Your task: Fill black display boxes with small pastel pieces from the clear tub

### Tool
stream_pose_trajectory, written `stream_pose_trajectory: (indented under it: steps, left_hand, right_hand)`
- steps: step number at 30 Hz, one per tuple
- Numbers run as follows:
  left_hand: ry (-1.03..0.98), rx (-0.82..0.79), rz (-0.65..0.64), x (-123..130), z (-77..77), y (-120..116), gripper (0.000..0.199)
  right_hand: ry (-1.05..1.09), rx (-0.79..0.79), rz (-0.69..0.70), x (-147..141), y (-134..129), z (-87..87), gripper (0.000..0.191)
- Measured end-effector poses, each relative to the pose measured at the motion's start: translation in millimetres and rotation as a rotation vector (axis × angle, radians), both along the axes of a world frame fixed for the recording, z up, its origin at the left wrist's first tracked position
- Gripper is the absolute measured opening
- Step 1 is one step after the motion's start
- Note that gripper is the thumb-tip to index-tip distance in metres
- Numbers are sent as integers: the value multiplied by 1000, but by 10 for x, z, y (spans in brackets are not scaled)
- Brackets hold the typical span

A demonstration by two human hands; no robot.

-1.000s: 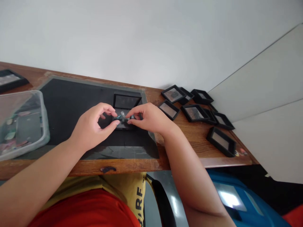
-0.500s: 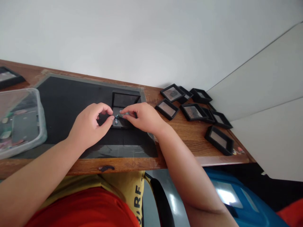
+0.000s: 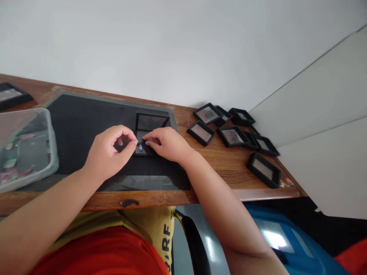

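Observation:
An opened black case (image 3: 152, 122) with a clear window in its raised lid stands on the black mat (image 3: 83, 118). Small bluish pieces (image 3: 140, 147) lie in its lower half. My left hand (image 3: 113, 151) is at the case's left side, thumb and forefinger pinched together; what they hold, if anything, is too small to name. From the right, my right hand (image 3: 169, 144) reaches over the lower half, its thumb and fingertips close together around something bluish that is mostly hidden.
A clear plastic tub (image 3: 53, 147) with assorted small pieces stands at the left. Several black windowed cases (image 3: 201, 132) lie on the wooden table (image 3: 226, 172) at the right. Another case (image 3: 13, 97) is at the far left. A pale wall rises behind.
My right hand has shifted slightly left and lower over the case. My left hand stays nearly in place, its fingertips now pressed closer together. The view has moved slightly.

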State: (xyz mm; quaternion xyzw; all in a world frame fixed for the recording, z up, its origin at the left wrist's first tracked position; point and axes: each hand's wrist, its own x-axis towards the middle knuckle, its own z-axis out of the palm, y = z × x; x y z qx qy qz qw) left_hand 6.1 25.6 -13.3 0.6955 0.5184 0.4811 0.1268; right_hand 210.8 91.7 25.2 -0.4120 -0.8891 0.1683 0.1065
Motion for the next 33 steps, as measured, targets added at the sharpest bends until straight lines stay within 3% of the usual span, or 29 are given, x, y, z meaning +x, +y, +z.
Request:
stream_pose_trajectory:
  steps: [10, 17, 23, 28, 33]
  left_hand:
    - [16, -14, -58, 5, 17, 42, 9]
    - [-215, 79, 14, 17, 1, 19, 13]
    - [-136, 58, -12, 27, 17, 17, 9]
    - [-118, 42, -3, 33, 46, 7, 9]
    - [-132, 28, 1, 26, 19, 18, 10]
  right_hand:
    - [63, -18, -119, 93, -8, 73, 17]
    - [-14, -3, -154, 87, -17, 115, 8]
    - [-68, -71, -180, 64, -84, 198, 7]
    - [-105, -145, -148, 108, -88, 265, 8]
    - [-44, -203, -10, 189, -54, 262, 15]
